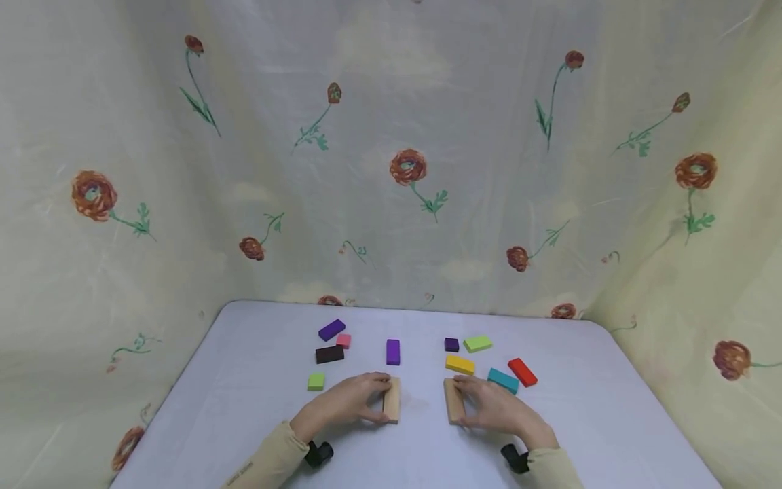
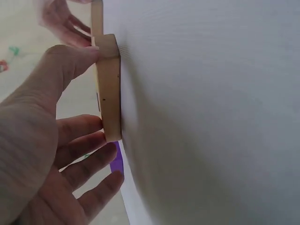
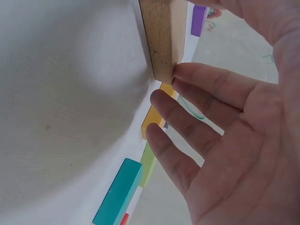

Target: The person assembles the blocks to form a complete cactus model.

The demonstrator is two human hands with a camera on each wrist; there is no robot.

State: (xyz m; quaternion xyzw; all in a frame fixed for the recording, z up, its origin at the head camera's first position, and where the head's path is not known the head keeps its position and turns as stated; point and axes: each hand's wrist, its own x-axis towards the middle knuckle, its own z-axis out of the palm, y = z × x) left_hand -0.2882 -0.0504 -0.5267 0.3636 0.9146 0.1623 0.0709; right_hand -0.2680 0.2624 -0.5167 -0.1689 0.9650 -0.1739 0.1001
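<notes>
No text can be read. Short line of small dark lettering [image 1: 239, 474] is seen in head view on left sleeve [image 1: 271, 449], on forearm well behind fingers [image 1: 374, 380] of left hand [image 1: 342, 402], past wrist. Lettering is run roughly along sleeve, slanted; too small and blurred to be made out: wording, brand or number cannot be told. Nothing legible in wrist views either.

Head view: lettering [image 1: 240, 474] on left sleeve [image 1: 271, 451] too small for us to read; teal block [image 1: 503, 380] partly hidden by right hand [image 1: 496, 409].
Left-wrist view: we note right hand blurred, cropped at top.
Right-wrist view: right wooden block [image 3: 161, 40] cropped above; red block [image 3: 124, 219] mere sliver.
</notes>
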